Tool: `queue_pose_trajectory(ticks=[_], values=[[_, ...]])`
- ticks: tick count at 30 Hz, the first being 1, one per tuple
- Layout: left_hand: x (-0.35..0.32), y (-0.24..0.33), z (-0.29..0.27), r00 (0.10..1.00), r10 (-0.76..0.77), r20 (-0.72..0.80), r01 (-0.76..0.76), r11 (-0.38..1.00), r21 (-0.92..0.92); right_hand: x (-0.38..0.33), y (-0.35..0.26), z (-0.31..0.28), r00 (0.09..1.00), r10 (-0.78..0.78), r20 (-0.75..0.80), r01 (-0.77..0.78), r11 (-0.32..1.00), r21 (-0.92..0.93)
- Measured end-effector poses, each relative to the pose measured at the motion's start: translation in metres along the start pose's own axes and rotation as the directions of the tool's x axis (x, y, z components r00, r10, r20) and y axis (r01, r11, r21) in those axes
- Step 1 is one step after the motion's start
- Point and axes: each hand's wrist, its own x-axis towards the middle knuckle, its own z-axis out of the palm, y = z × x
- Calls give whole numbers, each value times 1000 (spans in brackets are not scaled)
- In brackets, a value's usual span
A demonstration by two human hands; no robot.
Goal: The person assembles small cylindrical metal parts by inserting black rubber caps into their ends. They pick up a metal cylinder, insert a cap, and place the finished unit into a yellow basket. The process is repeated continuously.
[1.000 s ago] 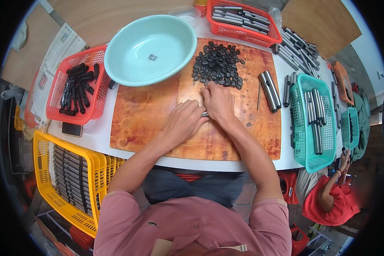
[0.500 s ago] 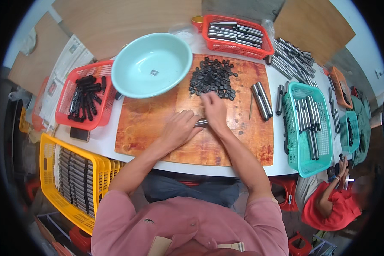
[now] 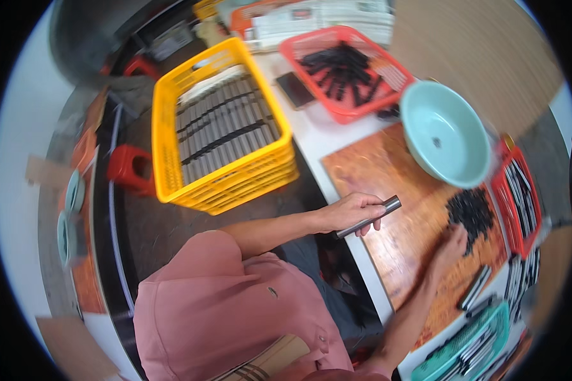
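Note:
My left hand (image 3: pixel 354 213) is closed around a short metal tube (image 3: pixel 391 204), held tilted above the near edge of a stained wooden board (image 3: pixel 362 166). Both ends of the tube stick out past my fingers. At the near side of a pile of small black parts (image 3: pixel 470 214), my right hand (image 3: pixel 451 242) has its fingers curled together. Motion blurs it, and whatever may be between those fingertips is hidden.
A yellow crate (image 3: pixel 277 114) with rows of metal tubes stands left of the table. A red basket (image 3: pixel 340 115) of black pieces, a dark phone (image 3: pixel 294 90) and a pale blue basin (image 3: pixel 442 130) lie beyond. More tubes fill a green basket (image 3: pixel 503 324) and another red basket (image 3: pixel 520 244).
The view has swung left toward the yellow crate. My left hand has lifted the tube off the board and carried it left, away from my right hand, which stays by the black pile.

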Motion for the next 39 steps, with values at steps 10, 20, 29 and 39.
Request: queue_pose_trajectory(ticks=[10, 20, 29, 39], values=[[-115, 30, -100, 897, 96, -432, -190, 965, -181, 6, 8, -1, 991, -13, 131, 9, 1000, 27], [-170, 77, -271, 478, 230, -848, 383, 814, 437, 2, 4, 8, 995, -70, 64, 67, 996, 55], [-162, 55, -516, 392, 718, -575, 667, 209, 715, 8, 14, 9, 994, -59, 96, 57, 998, 17], [-93, 84, -594, 400, 571, -717, 859, 39, 511, 10, 20, 8, 991, -120, 56, 123, 991, -56]])
